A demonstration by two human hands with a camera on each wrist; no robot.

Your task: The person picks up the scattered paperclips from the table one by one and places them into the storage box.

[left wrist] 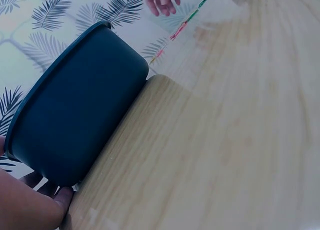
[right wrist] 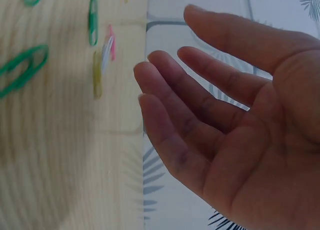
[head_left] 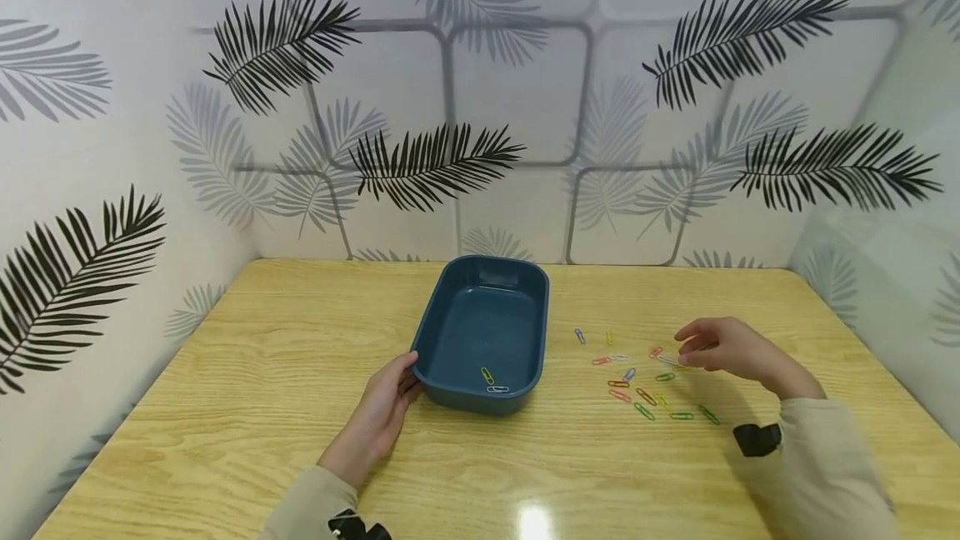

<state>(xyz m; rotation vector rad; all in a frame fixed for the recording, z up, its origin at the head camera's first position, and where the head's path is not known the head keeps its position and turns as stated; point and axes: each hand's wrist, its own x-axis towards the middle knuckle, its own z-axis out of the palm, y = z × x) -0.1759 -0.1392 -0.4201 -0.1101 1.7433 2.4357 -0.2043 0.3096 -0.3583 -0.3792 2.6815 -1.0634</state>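
Note:
My left hand (head_left: 381, 408) grips the near left corner of a dark blue plastic tub (head_left: 467, 400), thumb on the rim and fingers against the outer wall. In the left wrist view, fingertips sit low at the base of the tub (left wrist: 80, 100). Inside it lie a yellow paper clip (head_left: 487, 376) and a white paper clip (head_left: 498, 389). My right hand (head_left: 729, 350) hovers over the far right side of the scattered clips. Its fingers are relaxed and gently bent, with nothing between them in the right wrist view. Beneath it lie a white clip (right wrist: 106, 53) and a yellow clip (right wrist: 97, 75).
Several coloured paper clips lie right of the tub, among them a green clip (head_left: 682, 416), a blue clip (head_left: 580, 336) and a dark red clip (head_left: 646, 397). The wooden table (head_left: 285, 332) meets a leaf-patterned wall (head_left: 525, 215) at its back edge.

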